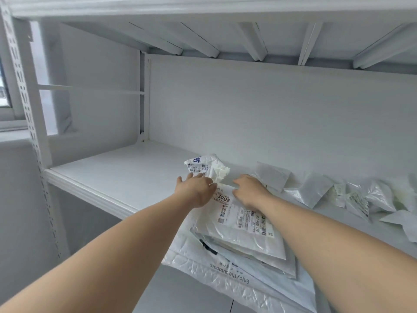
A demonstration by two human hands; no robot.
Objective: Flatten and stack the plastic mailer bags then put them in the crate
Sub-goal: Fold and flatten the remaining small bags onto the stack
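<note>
Stack of bags (246, 233): flat white plastic mailers, glossy and lightly wrinkled, lying on the white shelf (112, 175). Its near end hangs over the shelf's front edge.
- Top bag (259, 240): rectangular with a printed paper label marked "3002". Its long axis runs diagonally from far left to near right.
- Bottom bag (225, 276): the largest, crinkled film. The print "Enjoy the outdoors" reads upside down from here.

Crumpled bag (208, 169): white, balled and creased, with a barcode label showing. It sits on the shelf just beyond the stack's far end.

Left hand (196, 190): at the stack's far left corner, fingers straight and spread, tips touching the crumpled bag.

Right hand (250, 190): on the top bag's far end, fingers curled down. Cannot tell whether they pinch the plastic.

Loose bags (316, 193): right of the stack, translucent and white, folded and rumpled in a row along the back.

Surroundings: smooth matte shelf board and a plain white back wall. Ribbed underside of an upper shelf above the stack. Perforated metal post (27, 109) far to its left, window edge (3, 86) beyond that.
</note>
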